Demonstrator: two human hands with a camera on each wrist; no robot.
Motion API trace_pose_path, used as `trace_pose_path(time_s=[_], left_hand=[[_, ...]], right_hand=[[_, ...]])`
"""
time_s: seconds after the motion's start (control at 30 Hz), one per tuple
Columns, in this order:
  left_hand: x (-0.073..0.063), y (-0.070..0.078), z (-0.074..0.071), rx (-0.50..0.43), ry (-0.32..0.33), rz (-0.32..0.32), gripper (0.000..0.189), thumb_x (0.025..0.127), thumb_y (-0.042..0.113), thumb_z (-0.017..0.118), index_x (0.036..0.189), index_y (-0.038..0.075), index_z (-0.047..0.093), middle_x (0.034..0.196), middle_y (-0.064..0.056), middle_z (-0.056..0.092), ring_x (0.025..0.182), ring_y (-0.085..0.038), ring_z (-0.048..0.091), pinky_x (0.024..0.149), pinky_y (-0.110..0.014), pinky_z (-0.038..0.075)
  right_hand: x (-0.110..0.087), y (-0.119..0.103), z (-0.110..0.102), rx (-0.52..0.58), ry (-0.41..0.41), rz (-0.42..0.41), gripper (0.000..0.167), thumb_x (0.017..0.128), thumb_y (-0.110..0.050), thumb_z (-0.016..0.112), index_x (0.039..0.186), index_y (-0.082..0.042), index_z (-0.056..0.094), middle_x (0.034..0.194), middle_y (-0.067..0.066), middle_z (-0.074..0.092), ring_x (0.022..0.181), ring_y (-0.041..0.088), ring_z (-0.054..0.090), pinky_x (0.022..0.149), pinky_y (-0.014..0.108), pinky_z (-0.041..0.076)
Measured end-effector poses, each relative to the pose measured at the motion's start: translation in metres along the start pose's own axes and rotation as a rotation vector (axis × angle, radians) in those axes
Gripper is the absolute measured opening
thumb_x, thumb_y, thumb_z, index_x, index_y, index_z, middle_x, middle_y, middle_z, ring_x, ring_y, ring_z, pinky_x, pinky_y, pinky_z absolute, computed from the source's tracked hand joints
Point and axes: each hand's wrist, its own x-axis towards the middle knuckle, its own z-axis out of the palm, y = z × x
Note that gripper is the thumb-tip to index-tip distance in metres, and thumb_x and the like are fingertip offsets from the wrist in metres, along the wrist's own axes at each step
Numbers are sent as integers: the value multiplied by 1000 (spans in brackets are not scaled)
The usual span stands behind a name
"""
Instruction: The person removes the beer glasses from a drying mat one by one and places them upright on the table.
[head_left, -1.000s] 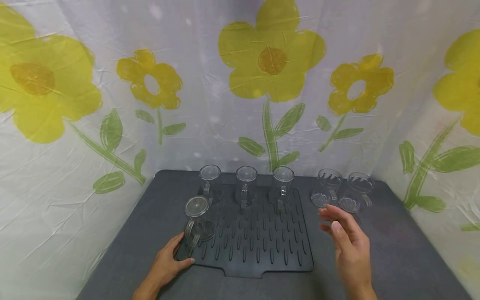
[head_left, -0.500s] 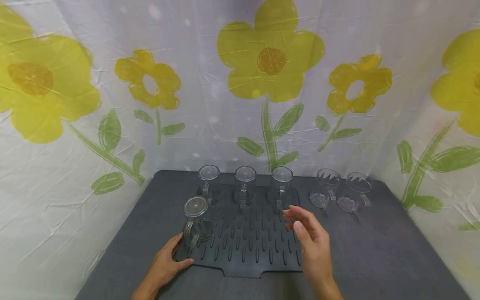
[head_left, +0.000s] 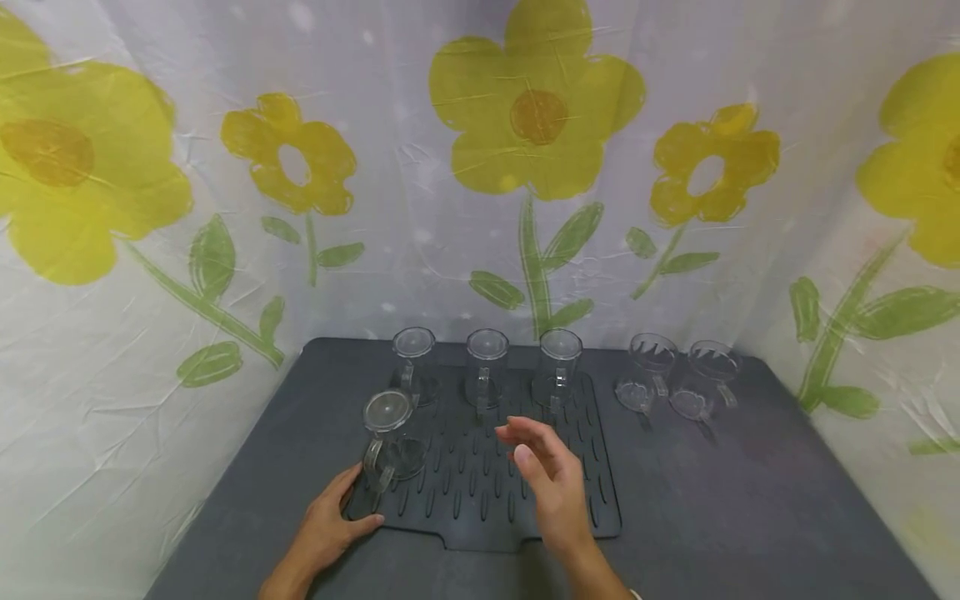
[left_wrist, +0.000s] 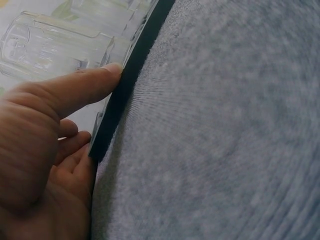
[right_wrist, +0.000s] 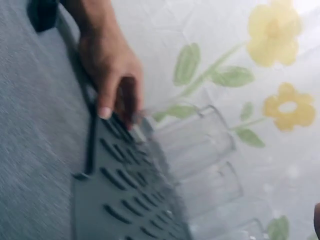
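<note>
My left hand [head_left: 324,525] grips the front-left corner of a dark slotted drying mat [head_left: 480,535], thumb on the front edge and fingers along the left side. Close to those fingers, a clear glass mug [head_left: 390,437] stands upside down on the mat, its handle towards the hand. My right hand [head_left: 553,487] hovers over the mat's right half, holding nothing, fingers loosely bent and thumb apart. Along the mat's back stand three more inverted mugs: a left one [head_left: 415,371], a middle one [head_left: 487,375] and a right one [head_left: 557,375].
Right of the mat, two clear mugs stand upright on the grey table [head_left: 720,517]: a nearer-to-mat mug [head_left: 647,375] and an outer mug [head_left: 703,379]. A white curtain [head_left: 405,250] with yellow flowers closes off the back and both sides.
My right hand has moved left, from in front of the two upright mugs to over the mat. The left hand stays at the mat's corner. The mugs have not moved.
</note>
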Motion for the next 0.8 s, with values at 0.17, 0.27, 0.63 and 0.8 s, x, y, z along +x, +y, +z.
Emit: trace_pose_path(time_s=[0.17,0.27,0.63,0.8], left_hand=[[0,0,-1,-3,-7,-11,100,68,30,89,146,-3,35,146,-27,36,135,-41,32,106,-46,35],[0,0,0,-5,-7,-13,100,68,28,89,146,-4,35,145,-27,36,135,-41,32,106,-46,34],[2,1,2,23,4,-4,99,69,30,89,146,-4,35,144,-28,36,133,-43,33,104,-47,37],[2,-1,3,24,21,15,96,70,27,88,145,-4,37,144,-26,39,133,-41,35,105,-44,38]], right_hand=[[-2,16,17,58,-30,26,27,99,-2,45,123,5,55,113,20,63,109,31,58,92,37,50],[-3,25,27,83,-54,46,26,99,-1,46,123,4,56,113,20,63,109,32,58,92,36,49],[-6,56,63,154,-109,144,23,99,-1,49,119,4,59,110,23,64,109,38,58,94,36,48],[-5,55,78,171,-158,245,25,99,-1,48,120,9,57,111,27,62,111,41,56,95,33,47]])
